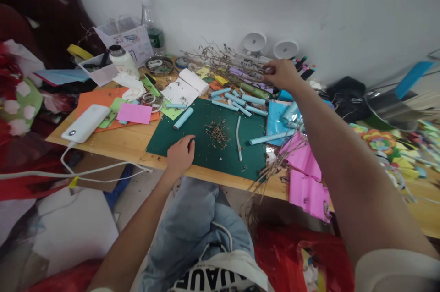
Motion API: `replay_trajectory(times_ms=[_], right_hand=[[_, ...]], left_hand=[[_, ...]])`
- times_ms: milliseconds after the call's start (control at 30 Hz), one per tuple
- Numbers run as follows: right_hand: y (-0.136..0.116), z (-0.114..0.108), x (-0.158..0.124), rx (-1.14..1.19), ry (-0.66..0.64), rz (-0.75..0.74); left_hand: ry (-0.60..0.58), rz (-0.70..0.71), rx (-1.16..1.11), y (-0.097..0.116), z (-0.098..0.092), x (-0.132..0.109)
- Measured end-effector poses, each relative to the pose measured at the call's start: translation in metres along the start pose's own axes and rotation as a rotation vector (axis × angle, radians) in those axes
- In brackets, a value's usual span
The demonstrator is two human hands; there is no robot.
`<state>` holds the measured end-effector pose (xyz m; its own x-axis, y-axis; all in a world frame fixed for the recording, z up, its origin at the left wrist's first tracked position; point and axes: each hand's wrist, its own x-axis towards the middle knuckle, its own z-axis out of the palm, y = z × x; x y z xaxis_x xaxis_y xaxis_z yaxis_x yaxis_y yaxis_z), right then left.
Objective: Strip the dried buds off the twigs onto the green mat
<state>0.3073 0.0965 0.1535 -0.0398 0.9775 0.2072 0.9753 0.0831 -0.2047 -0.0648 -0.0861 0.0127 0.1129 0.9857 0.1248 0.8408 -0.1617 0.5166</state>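
My left hand (pixel 180 154) rests at the near left corner of a green cutting mat (pixel 206 145), fingers curled loosely, with nothing visible in it. My right hand (pixel 281 73) reaches to the back of the table and is closed on a bundle of dry twigs (pixel 220 57) lying along the wall. A small heap of twig crumbs (pixel 217 132) sits in the middle of the mat. Several rolled light-blue paper tubes (pixel 240 101) lie across the mat's far edge. A thin white stick (pixel 238 136) lies on the mat to the right of the crumbs.
A white power bank (pixel 85 122) with a cable sits at the table's left edge. Orange, pink and green paper sheets (pixel 134 112) lie left of the mat, pink paper (pixel 305 177) at the right. A bottle (pixel 124 60), tape rolls and paper flowers (pixel 381 140) crowd the back and right.
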Motion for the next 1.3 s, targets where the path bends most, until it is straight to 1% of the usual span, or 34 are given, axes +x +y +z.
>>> replay_trajectory(times_ms=[67,167,267,367,433,500,533,600,667,733,800,867,967,1067,1200,1300], right_hand=[[-0.003,-0.002,-0.005,0.081,-0.040,0.036],[-0.006,-0.004,-0.013,0.334,-0.138,0.125],[-0.011,-0.005,-0.019,0.608,-0.218,0.194],[-0.019,-0.006,-0.023,0.792,-0.305,0.248],[-0.027,-0.008,-0.025,0.884,-0.357,0.315],[-0.037,-0.008,-0.027,0.960,-0.386,0.375],[-0.042,-0.008,-0.029,0.997,-0.392,0.389],[-0.051,-0.005,-0.033,1.071,-0.387,0.383],[-0.059,0.000,-0.037,1.134,-0.362,0.357],[-0.063,0.006,-0.041,1.161,-0.308,0.323],[-0.065,0.014,-0.043,1.131,-0.233,0.282],[-0.063,0.020,-0.043,1.065,-0.155,0.228],[-0.057,0.024,-0.042,0.984,-0.032,0.087],[-0.050,0.019,-0.041,0.917,0.049,-0.037],[-0.048,0.007,-0.043,0.877,0.057,-0.059],[-0.052,0.006,-0.046,0.903,0.074,-0.027]], left_hand=[[0.026,0.007,-0.037,0.001,-0.002,-0.001],[0.078,0.022,-0.111,0.011,-0.007,-0.001],[0.060,0.048,-0.277,0.036,-0.009,0.009],[-0.051,0.051,-0.583,0.072,0.001,0.033],[-0.178,-0.020,-0.818,0.099,0.013,0.052],[-0.290,-0.128,-1.042,0.125,0.027,0.070],[-0.321,-0.192,-1.150,0.136,0.033,0.077],[-0.348,-0.317,-1.331,0.155,0.043,0.090],[-0.358,-0.404,-1.498,0.167,0.050,0.098],[-0.407,-0.426,-1.676,0.175,0.054,0.104],[-0.447,-0.403,-1.826,0.178,0.056,0.107],[-0.447,-0.394,-1.915,0.179,0.057,0.109],[-0.418,-0.419,-1.960,0.178,0.059,0.109],[-0.402,-0.419,-1.951,0.177,0.060,0.106],[-0.386,-0.399,-1.943,0.181,0.057,0.102],[-0.357,-0.347,-1.992,0.188,0.053,0.097]])
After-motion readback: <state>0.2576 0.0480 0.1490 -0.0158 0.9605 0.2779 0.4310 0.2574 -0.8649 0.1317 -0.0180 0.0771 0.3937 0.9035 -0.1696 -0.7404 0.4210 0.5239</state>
